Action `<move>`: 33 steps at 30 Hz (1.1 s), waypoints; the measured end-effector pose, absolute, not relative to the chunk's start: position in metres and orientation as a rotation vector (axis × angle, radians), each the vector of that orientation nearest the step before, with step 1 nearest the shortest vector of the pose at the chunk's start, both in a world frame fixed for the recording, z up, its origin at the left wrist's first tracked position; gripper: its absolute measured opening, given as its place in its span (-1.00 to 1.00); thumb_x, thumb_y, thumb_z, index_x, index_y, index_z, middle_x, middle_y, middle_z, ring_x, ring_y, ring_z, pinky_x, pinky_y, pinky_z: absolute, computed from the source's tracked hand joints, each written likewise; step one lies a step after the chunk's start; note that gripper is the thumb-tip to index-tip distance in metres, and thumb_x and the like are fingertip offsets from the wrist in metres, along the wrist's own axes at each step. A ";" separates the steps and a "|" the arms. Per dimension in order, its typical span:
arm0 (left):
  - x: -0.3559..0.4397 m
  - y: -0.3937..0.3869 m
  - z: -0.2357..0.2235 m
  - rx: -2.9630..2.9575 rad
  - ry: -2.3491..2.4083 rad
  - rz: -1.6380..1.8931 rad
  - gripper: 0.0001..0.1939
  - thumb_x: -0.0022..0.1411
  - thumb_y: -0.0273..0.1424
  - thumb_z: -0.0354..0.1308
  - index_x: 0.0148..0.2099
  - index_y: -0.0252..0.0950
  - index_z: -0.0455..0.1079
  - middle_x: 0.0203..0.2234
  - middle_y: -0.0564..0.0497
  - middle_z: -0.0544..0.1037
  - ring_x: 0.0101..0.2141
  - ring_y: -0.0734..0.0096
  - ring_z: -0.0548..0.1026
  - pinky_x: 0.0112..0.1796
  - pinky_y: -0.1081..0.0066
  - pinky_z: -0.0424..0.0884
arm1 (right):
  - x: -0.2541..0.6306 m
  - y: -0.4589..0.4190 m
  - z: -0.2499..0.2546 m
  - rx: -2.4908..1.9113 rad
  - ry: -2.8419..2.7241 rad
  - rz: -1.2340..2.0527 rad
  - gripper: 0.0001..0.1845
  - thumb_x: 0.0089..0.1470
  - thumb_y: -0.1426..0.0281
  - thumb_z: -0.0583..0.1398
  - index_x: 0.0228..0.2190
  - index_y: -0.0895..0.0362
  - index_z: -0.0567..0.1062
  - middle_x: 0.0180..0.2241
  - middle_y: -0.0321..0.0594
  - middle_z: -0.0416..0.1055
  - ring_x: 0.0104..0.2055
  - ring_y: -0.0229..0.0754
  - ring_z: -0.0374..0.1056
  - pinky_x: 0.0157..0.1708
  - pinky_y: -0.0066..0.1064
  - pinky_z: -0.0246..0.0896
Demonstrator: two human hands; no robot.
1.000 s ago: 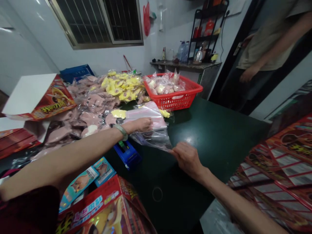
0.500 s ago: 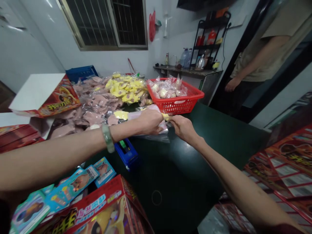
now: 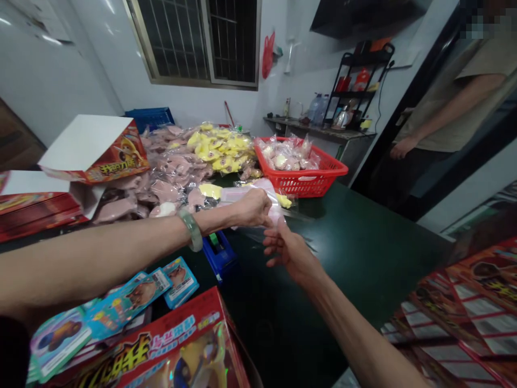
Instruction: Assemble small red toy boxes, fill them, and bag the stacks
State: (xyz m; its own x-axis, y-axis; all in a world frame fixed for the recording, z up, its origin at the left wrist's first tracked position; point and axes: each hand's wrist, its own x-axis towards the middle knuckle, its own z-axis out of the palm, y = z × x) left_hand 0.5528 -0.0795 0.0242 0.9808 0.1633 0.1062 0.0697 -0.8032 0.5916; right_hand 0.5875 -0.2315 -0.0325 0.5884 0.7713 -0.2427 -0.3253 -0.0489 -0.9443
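My left hand, a green bangle on its wrist, is closed on a clear pinkish plastic bag above the dark green table. Just below and to the right, my right hand has its fingers apart, its thumb close to the bag's lower corner; whether it touches the plastic I cannot tell. Behind the hands lies a small yellow piece in clear wrap. A blue tape dispenser stands under my left wrist. Bagged pink pieces and yellow pieces are heaped beyond.
A red basket of wrapped pieces stands at the table's far side. Red printed boxes sit at left, with another box and blue cards in front. At right are stacked cartons and a standing person.
My right hand has come away from the yellow piece, moved down and left, and spread its fingers. My left hand keeps hold of the bag. The view has shifted slightly.
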 end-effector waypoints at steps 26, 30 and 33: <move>0.517 -0.066 0.019 2.102 0.112 0.033 -0.77 -0.19 -0.37 0.32 -0.63 -0.38 0.36 -0.64 0.10 0.38 -0.57 0.56 0.30 -0.52 0.51 0.22 | 0.578 -0.226 -0.041 -0.906 -0.318 1.034 -0.64 -0.22 0.15 0.31 -0.45 0.18 0.49 -0.47 -0.26 0.40 -0.43 -0.22 0.34 -0.65 -0.42 0.32; 0.510 -0.077 0.021 2.151 0.131 -0.011 -0.78 -0.19 -0.35 0.33 -0.58 -0.40 0.41 -0.66 0.09 0.39 -0.60 0.57 0.28 -0.55 0.52 0.18 | 0.568 -0.226 -0.037 -0.981 -0.216 0.987 -0.67 -0.28 0.20 0.34 -0.54 0.20 0.47 -0.54 -0.27 0.37 -0.49 -0.26 0.31 -0.66 -0.44 0.31; 0.507 -0.072 0.022 2.166 0.184 0.018 -0.77 -0.05 -0.30 0.24 -0.50 -0.41 0.44 -0.66 0.08 0.39 -0.62 0.57 0.25 -0.58 0.52 0.13 | 0.565 -0.231 -0.043 -0.970 -0.235 0.999 -0.67 -0.37 0.26 0.38 -0.51 0.20 0.49 -0.50 -0.27 0.39 -0.47 -0.26 0.32 -0.64 -0.44 0.33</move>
State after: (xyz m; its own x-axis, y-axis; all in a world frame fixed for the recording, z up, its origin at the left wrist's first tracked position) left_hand 0.5072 -0.0720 0.0220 0.9886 0.1390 -0.0572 0.1257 -0.5556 0.8219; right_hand 0.5650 -0.2306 -0.0426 0.5550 0.7951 -0.2445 -0.6024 0.1814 -0.7773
